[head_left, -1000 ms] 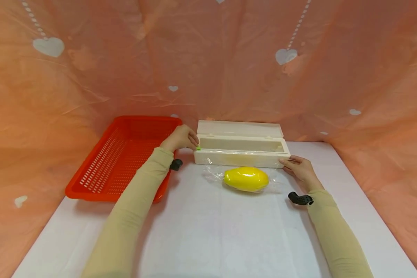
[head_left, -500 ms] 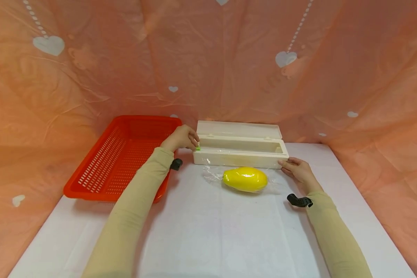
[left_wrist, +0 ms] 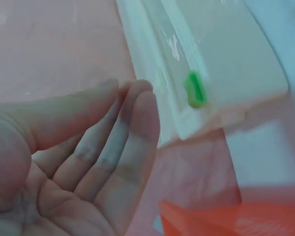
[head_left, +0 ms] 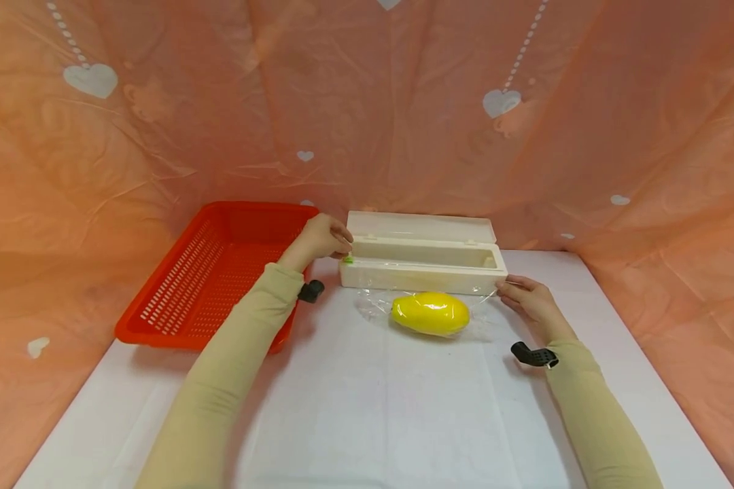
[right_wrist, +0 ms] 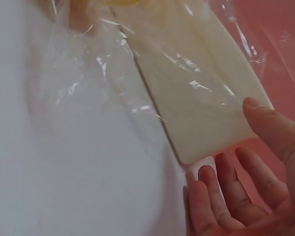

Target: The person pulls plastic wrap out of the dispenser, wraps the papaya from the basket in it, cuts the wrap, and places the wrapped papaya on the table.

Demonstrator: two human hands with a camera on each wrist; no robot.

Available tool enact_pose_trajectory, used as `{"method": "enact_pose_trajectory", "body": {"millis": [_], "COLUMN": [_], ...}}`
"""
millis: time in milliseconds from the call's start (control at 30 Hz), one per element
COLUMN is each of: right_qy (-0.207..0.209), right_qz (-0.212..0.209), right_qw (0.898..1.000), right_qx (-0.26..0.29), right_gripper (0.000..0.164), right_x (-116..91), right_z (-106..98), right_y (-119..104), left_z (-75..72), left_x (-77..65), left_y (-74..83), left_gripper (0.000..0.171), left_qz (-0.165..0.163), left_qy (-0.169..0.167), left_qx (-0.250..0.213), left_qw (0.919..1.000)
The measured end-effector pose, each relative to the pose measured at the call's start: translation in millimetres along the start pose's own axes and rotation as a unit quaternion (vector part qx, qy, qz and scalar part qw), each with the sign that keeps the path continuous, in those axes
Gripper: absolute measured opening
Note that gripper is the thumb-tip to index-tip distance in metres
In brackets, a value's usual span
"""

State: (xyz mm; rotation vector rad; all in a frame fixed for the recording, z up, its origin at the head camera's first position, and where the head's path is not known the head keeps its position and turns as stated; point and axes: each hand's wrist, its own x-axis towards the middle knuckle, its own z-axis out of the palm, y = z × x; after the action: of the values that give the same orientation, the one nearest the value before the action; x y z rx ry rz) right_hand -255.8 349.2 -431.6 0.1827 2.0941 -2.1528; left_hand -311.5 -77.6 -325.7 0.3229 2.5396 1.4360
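A white cling film dispenser stands with its lid raised at the back. Its green cutter slider sits at the left end. My left hand hovers beside that end; in the left wrist view its thumb and loosely bent fingers come together with nothing between them, apart from the slider. My right hand is at the right end. Its thumb touches the box corner, while the other fingertips lie just past the end. Clear film covers a yellow papaya-shaped fruit before the box.
A red perforated plastic basket stands left of the dispenser, partly under my left forearm. White cloth covers the table. An orange curtain hangs close behind the box.
My left hand has lifted slightly up from the green slider. My right hand shifts a little at the box's right end. Dispenser, fruit and basket stay about where they were.
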Motion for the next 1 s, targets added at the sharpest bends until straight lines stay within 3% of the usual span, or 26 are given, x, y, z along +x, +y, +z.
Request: {"method": "enact_pose_trajectory", "body": {"millis": [167,300,500,633,767,867,933,1000], "right_qy": [-0.013,-0.028,-0.041,-0.045,-0.05,-0.062,-0.065,-0.073], "right_qz": [-0.01,-0.007,0.004,0.012,0.035,0.062,0.083,0.093], "right_qw": [1.0,1.0,0.999,0.998,0.996,0.994,0.992,0.99], "right_qx": [0.01,0.01,-0.019,-0.049,-0.061,-0.063,-0.069,-0.071], "right_gripper": [0.039,0.042,0.053,0.043,0.03,0.034,0.042,0.05], "right_x": [1,-1,-1,-2,1,2,1,-1], "right_z": [-3,-4,-3,-2,-4,-3,0,5], "right_y": [-7,-15,-26,-29,-27,-25,-24,-23], "left_z": [1.7,9.9,22.4,31.3,41.7,50.6,56.2,62.6], "left_x": [-11.7,-15.7,-19.2,-21.4,-26.2,-30.3,-31.8,-32.0], "left_y": [-1.1,-8.9,-15.4,-20.1,-21.4,-20.4,-21.2,-24.8], "left_gripper": [0.02,0.024,0.025,0.023,0.024,0.025,0.029,0.032], "left_qz": [-0.023,-0.052,-0.076,-0.09,-0.101,-0.089,-0.085,-0.09], "left_qy": [-0.017,-0.023,0.007,0.036,0.051,0.057,0.057,0.052], "left_qx": [-0.07,-0.1,-0.081,-0.069,-0.023,-0.002,-0.008,-0.048], "left_qw": [0.9971,0.9933,0.9938,0.9929,0.9933,0.9944,0.9948,0.9934]}}
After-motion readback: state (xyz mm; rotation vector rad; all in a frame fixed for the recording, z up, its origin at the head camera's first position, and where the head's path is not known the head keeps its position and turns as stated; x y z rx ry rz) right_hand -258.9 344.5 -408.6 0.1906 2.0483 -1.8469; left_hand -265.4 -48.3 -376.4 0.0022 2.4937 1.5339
